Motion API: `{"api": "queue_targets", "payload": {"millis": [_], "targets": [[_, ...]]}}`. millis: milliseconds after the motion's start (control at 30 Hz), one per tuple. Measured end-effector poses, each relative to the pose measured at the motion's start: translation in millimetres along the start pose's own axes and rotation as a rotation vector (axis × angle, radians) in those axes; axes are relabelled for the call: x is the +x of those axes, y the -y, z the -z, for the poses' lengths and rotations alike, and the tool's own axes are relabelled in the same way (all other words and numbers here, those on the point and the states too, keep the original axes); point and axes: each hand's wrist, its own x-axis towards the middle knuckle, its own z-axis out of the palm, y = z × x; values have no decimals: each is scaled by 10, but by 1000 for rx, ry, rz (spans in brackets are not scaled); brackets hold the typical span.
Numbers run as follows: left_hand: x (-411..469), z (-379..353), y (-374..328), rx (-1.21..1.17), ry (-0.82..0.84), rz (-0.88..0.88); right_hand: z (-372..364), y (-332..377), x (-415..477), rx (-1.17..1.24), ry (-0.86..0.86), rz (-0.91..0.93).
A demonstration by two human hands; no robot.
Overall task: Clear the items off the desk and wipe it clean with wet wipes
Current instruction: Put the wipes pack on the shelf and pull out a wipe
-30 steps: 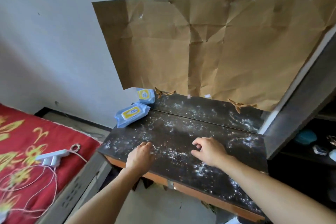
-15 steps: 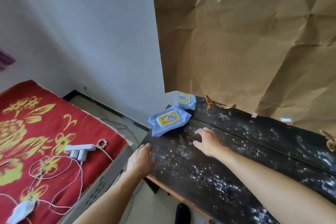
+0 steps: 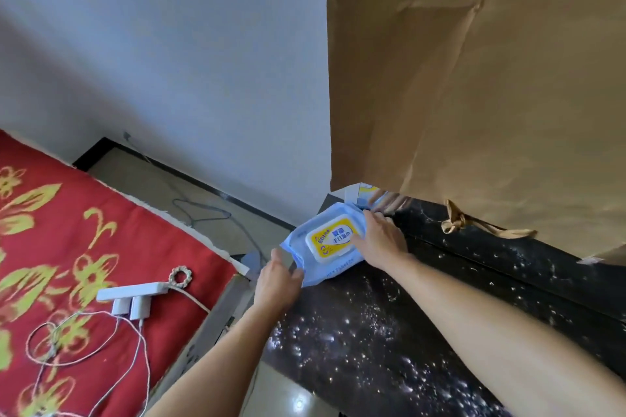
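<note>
Head view, the only one.

- Wet wipes pack (image 3: 330, 242): blue, with a yellow and white lid. It lies at the far left corner of the table (image 3: 372, 342), its left end hanging past the edge.
- A second pack (image 3: 364, 194) sits just behind it against the wall, blurred and mostly hidden.
- Left grip (image 3: 279, 281): a bare hand clamped on the pack's near left corner, thumb on top. The fingers underneath are out of sight.
- Right grip (image 3: 381, 240): spread flat over the pack's right end, thumb on the lid's edge. The fingers look fairly straight, pressing rather than curled.
- The table top is dark and speckled all over with white dust.
- Brown paper (image 3: 474, 78) hangs on the wall behind, and a loose brown strip (image 3: 474, 225) lies along the back.
- The bed (image 3: 50, 230), under a red cover, is to the left, with a white power strip (image 3: 132, 290) and cables on it.

Step in hand, as I judge it: getting the pack ready to draw a wipe, or lifting it clear.

- To draw a wipe, steady the body with the left and flip the lid with the right thumb.
- Pull one sheet slowly so the rest don't string out, then snap the lid shut.
- The soft pack will sag, so support it from below.
- Keep it off the dust, and keep the overhanging end from tipping to the floor.
- Move both packs and the strip off before wiping.
</note>
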Motion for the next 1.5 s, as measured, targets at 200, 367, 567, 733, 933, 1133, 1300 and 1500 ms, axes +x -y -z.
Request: {"api": "queue_targets", "payload": {"millis": [200,367,567,733,933,1133,1300,1500], "targets": [[260,-127,-121,-84,122,-19,-184,101,54,33,64,-177],[298,-33,-82,89,126,-153,-180,141,-271,189,4,-288],[81,209,-215,324,166,-440,-99,240,-869,268,-183,-327],[-247,260,-504,477,160,-723,93,216,-1391,241,-354,-412],[-850,37,-903,523,153,-958,366,-136,-2128,249,-539,-468],[-1747,-405,-1241,559,160,-1127,596,-745,-2961,242,-631,-580],[-2631,-946,-1483,555,163,-1200,758,-1415,-3785,235,-678,-642],[-3692,-1654,-1879,507,193,-1321,1059,-2275,-4817,204,-779,-720]]}}
